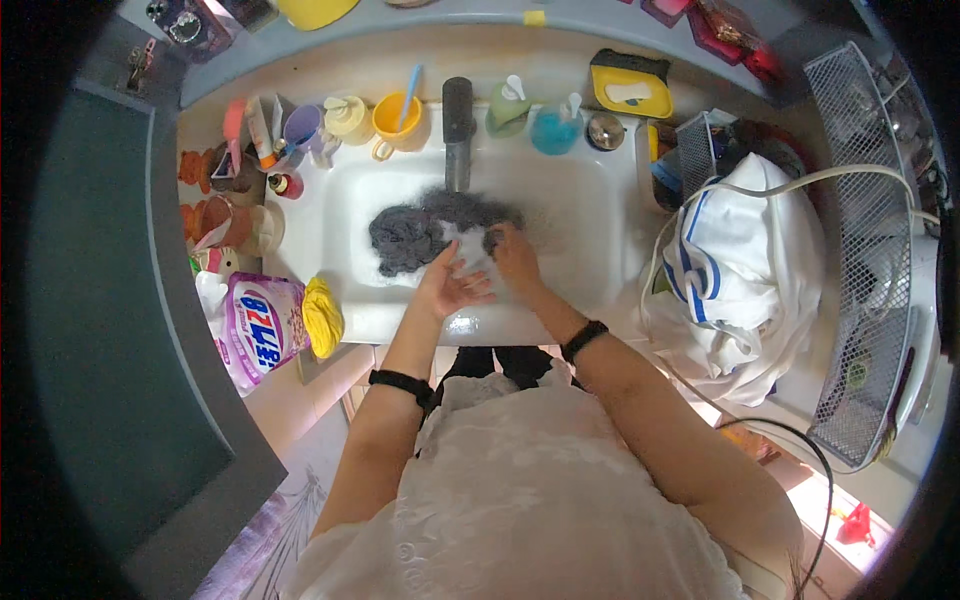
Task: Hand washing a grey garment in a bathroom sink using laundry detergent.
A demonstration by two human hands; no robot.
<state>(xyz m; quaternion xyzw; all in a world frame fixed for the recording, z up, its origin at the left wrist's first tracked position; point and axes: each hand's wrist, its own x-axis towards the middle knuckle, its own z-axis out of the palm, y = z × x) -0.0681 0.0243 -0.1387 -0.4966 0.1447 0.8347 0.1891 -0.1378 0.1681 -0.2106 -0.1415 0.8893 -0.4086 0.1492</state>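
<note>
A soaked dark grey cloth lies bunched in the white sink, with white suds around it and dark water beneath the faucet. My left hand is just in front of the cloth, palm turned up and fingers spread, with nothing in it. The fingers of my right hand curl closed around the right-hand part of the cloth. Its fingertips are partly hidden. Each wrist wears a black band.
Along the back rim stand a yellow mug, pump bottles and a blue dispenser. At left are a yellow cloth and a purple detergent bag. White laundry, a cable and a wire rack occupy the right.
</note>
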